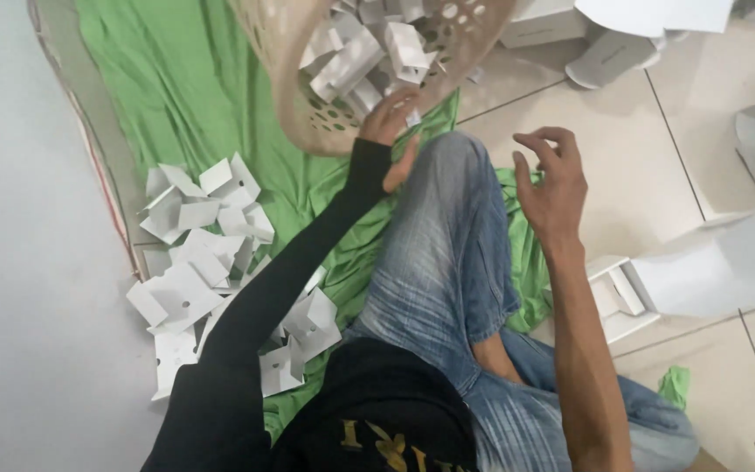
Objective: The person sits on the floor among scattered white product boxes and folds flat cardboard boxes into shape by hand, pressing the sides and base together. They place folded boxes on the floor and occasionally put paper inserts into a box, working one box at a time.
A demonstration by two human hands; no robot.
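left hand (392, 122) grips perforated plastic basket (308, 96) rim; right hand (552, 179) hovers, fingers loosely apart.

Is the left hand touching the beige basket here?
Touching. The head view shows the left hand with its fingers pressed on the rim of the tilted beige basket; no gap shows between them. The right hand hangs free in the air.

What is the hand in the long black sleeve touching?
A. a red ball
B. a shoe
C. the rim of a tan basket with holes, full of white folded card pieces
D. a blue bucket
C: the left hand rests at the rim of the tilted tan basket, which holds white folded card pieces; the right hand hangs open and empty above the knee.
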